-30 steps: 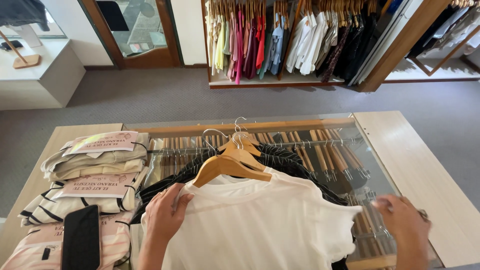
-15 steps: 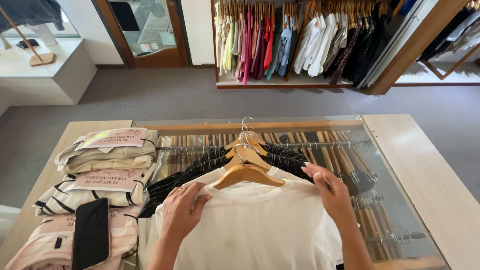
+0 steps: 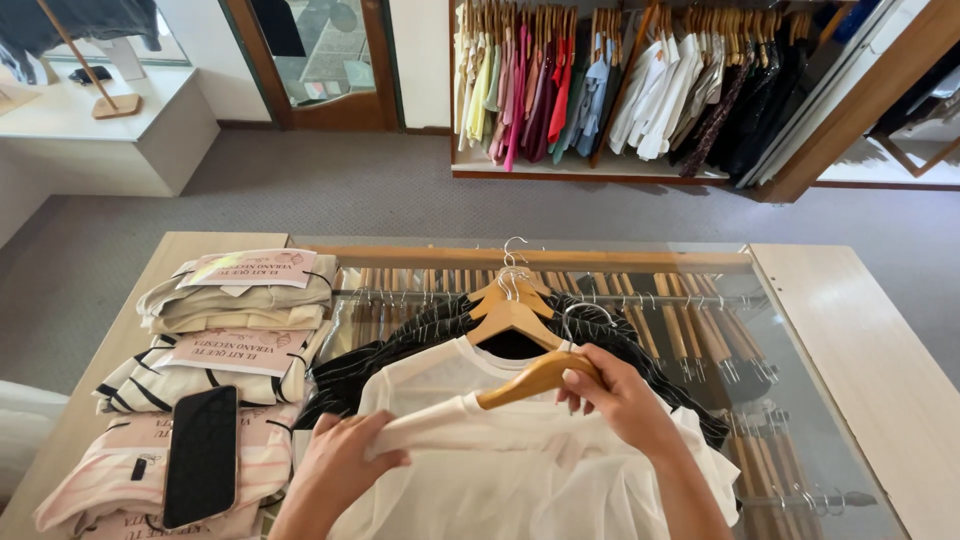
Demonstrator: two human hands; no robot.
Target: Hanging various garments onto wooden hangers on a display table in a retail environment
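My right hand fingers are clamped on the wooden hanger, tilted inside the white top lying on the bench. My left hand pinches the shoulder; I should pull slowly, keeping the fabric loose.

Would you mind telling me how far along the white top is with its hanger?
Done: one shoulder looks free, since the wooden hanger sits tilted with one arm above the white top. In hand: the right hand grips the hanger while the left hand pinches the top's shoulder. Left: the hangered dark striped garments beneath.
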